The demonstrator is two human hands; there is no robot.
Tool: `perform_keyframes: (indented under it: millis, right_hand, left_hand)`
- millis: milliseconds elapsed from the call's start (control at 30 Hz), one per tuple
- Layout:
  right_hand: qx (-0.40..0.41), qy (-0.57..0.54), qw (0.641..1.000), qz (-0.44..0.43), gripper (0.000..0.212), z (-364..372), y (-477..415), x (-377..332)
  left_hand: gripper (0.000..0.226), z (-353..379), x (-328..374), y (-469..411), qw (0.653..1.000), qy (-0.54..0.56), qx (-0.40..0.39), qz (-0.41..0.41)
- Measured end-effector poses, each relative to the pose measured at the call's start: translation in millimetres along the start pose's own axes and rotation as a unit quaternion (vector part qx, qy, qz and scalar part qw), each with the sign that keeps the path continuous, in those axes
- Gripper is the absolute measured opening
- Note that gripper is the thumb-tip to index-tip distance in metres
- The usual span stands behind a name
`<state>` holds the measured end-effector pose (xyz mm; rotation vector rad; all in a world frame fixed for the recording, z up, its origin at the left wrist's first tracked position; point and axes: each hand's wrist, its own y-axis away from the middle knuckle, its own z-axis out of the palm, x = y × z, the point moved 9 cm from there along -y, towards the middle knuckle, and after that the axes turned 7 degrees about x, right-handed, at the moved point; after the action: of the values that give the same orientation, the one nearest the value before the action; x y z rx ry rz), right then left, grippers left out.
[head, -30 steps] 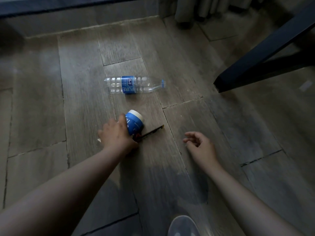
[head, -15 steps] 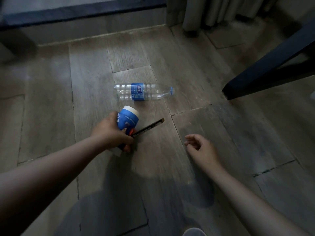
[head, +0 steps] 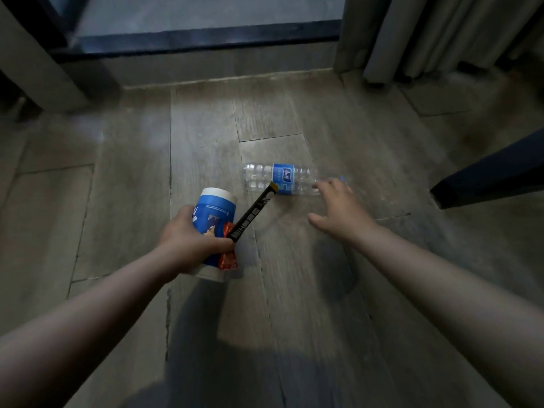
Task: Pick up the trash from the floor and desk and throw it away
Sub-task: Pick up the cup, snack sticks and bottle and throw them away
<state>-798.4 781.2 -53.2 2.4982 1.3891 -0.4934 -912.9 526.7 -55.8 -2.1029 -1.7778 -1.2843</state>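
Observation:
My left hand [head: 192,242] grips a blue and white paper cup [head: 216,212] lifted off the floor, together with an orange snack wrapper [head: 229,259] and a long black stick packet [head: 254,213] that juts up to the right. A clear plastic water bottle [head: 279,179] with a blue label lies on its side on the wood floor. My right hand [head: 338,212] hovers at the bottle's cap end, fingers spread and open, its fingertips over the neck. Whether it touches the bottle is unclear.
A dark furniture leg [head: 488,178] slants in from the right. Grey curtains [head: 426,33] hang at the back right, and a dark window sill [head: 206,39] runs along the back wall. A pale upright post [head: 44,60] stands at the back left.
My left hand has lifted the cup, wrapper and black packet off the floor. My right hand moved forward to the bottle's cap end. The camera shifted toward the wall.

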Motion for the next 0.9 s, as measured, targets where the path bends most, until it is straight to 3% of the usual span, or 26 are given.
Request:
perform_keyframes:
  millis: [167, 367, 467, 700, 900]
  right_hand:
    - [0.009, 0.095, 0.995, -0.005, 0.081, 7, -40, -7]
    - [-0.011, 0.148, 0.988, 0.046, 0.077, 24, -50, 1]
    - [-0.053, 0.071, 0.993, 0.072, 0.075, 39, -33, 8]
    - [-0.05, -0.044, 0.993, 0.098, 0.077, 39, 5, 20]
    - [0.049, -0.192, 0.96, 0.199, 0.076, -3, 47, 35]
  left_hand:
    - [0.08, -3, -2, -5, 1.0, 0.016, 0.0, -0.003]
    - [0.076, -3, -10, -4, 1.0, 0.025, -0.002, -0.017]
    - [0.071, -3, -15, -1, 0.999, 0.028, -0.005, -0.034]
    - [0.071, -9, -7, 7, 0.999, 0.027, 0.002, -0.026]
    - [0.074, -18, 18, 25, 0.999, 0.043, 0.005, -0.005]
